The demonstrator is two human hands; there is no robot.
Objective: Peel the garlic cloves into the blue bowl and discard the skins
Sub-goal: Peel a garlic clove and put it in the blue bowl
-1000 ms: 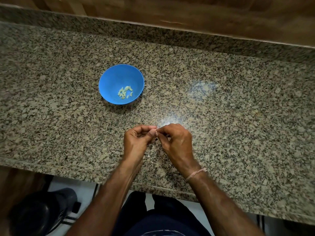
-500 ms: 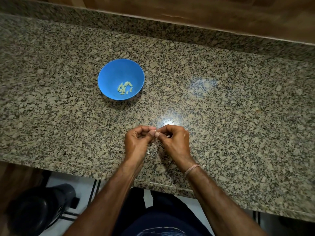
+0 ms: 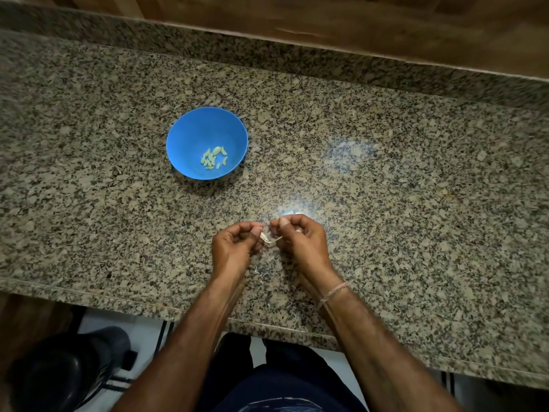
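Where peeled cloves (image 3: 214,157) lie, blue bowl (image 3: 190,135)

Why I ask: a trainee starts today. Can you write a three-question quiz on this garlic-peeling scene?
1. True or false: the round blue plastic bowl already holds peeled pale garlic cloves.
2. On the speckled granite counter, the bowl sits: A) left of the hands, farther away; B) right of the hands; C) at the near edge.
3. Fill in: the left hand and right hand pinch one garlic clove; the thin wrist thread is on the ____ arm.
Key: 1 true; 2 A; 3 right.
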